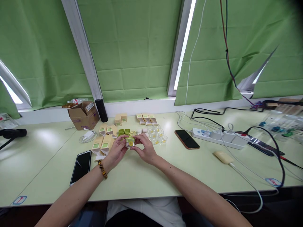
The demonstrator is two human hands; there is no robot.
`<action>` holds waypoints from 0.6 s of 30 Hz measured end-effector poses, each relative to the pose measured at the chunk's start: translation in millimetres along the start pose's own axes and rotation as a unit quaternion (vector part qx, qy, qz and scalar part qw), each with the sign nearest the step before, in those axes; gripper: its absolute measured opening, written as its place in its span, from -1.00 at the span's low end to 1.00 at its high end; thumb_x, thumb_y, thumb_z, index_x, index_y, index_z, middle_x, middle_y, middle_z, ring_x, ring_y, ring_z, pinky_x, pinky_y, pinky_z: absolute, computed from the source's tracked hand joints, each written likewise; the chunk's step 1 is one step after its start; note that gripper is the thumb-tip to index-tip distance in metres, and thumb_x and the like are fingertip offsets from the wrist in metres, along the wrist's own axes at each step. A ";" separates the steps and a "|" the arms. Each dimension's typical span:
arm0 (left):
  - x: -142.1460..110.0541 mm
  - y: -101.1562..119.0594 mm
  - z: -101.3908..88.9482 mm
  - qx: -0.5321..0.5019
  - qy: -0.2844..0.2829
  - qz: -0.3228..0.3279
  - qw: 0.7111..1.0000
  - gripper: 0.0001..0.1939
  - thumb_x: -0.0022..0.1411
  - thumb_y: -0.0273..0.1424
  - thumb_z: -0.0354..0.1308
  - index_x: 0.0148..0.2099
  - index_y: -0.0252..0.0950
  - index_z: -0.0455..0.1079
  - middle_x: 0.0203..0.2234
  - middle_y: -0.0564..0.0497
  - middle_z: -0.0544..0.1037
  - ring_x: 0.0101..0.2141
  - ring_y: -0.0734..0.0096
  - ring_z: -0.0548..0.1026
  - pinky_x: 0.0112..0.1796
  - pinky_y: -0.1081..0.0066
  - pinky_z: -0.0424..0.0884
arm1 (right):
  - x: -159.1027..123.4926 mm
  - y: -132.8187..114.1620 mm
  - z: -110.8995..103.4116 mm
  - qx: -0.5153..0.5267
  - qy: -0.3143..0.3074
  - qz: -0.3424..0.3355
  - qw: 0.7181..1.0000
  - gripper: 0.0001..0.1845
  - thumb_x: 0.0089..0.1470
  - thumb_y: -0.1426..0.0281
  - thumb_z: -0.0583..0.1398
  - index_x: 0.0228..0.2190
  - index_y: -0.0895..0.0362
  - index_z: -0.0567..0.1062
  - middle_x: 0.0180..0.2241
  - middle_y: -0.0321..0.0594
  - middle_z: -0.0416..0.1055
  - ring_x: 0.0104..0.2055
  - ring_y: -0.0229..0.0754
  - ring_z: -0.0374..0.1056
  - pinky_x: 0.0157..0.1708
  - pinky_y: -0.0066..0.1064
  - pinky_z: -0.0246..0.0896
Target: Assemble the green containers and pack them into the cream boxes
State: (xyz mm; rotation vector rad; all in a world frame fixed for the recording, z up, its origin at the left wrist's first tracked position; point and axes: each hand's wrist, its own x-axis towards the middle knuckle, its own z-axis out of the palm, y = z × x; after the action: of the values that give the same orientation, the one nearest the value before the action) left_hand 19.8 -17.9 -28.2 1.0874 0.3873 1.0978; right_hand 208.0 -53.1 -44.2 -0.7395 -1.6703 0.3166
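Observation:
My left hand (116, 151) and my right hand (146, 149) meet over the pale green table (146, 179), both pinched on a small clear box with a green lid and a yellow piece inside (130, 142). A beaded bracelet (102, 169) circles my left wrist. Just behind the hands lie green lids (124, 131) and several small clear boxes with yellow bits (157, 135). Beige cartons with green labels (103, 143) lie to the left, under my left hand.
A black phone (80, 167) lies at the left, another phone (187, 139) at the right. An open cardboard box (83, 115) and a black cylinder (101, 110) stand at the back. A white power strip (219, 137), cables and a cream charger (223, 157) occupy the right.

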 end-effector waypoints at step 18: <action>-5.7 9.0 2.5 -0.013 -0.036 0.009 0.999 -0.45 0.18 -0.41 0.49 0.19 -0.22 0.48 -0.22 -0.03 0.65 -0.18 0.34 0.63 0.03 0.29 0.50 | 0.6 3.4 -0.4 -0.032 0.012 0.000 0.999 -0.50 0.30 0.25 0.32 0.22 -0.04 0.42 -0.08 -0.09 0.52 -0.22 -0.10 0.51 -0.19 -0.18 0.57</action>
State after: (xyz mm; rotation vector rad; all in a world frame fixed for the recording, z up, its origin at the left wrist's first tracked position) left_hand 14.4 -23.8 -20.8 1.1058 0.3073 1.0736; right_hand 209.3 -50.3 -45.7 -0.7884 -1.6647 0.2548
